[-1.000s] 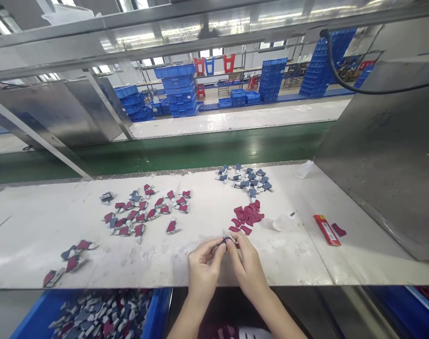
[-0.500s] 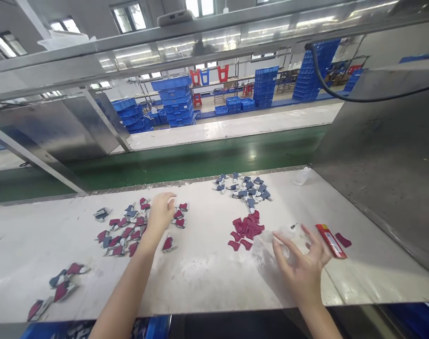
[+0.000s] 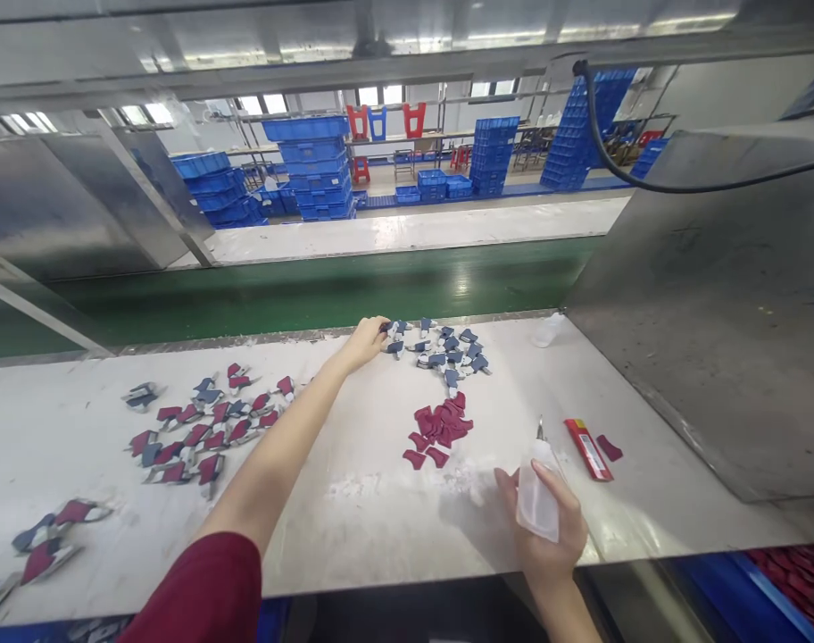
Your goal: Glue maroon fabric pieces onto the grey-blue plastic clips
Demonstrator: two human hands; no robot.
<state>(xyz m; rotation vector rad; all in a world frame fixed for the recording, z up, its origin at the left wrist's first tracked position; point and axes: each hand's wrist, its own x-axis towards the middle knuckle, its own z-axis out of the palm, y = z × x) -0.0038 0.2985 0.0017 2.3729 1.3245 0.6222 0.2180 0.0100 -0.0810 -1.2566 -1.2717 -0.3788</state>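
The right hand (image 3: pixel 549 561) grips a translucent squeeze bottle (image 3: pixel 537 505) with a thin metal nozzle pointing up; its fingers partly cover the bottle's sides. The left hand (image 3: pixel 367 341) reaches the near-left edge of the blue-faced pieces (image 3: pixel 437 360); its fingertips meet a dark piece, but whether they pinch it cannot be told. The left forearm and maroon sleeve (image 3: pixel 199 589) block part of the red-faced pieces (image 3: pixel 210 466). Flat maroon pieces (image 3: pixel 442 424) lie between the hands, a red box (image 3: pixel 587 449) right of the bottle. At lower right, a blue bin (image 3: pixel 711 585) holds maroon pieces, cut off by the frame; another at lower left is mostly hidden under the worktable (image 3: pixel 367 527). The background crates' (image 3: pixel 319 170) contents are indistinct.
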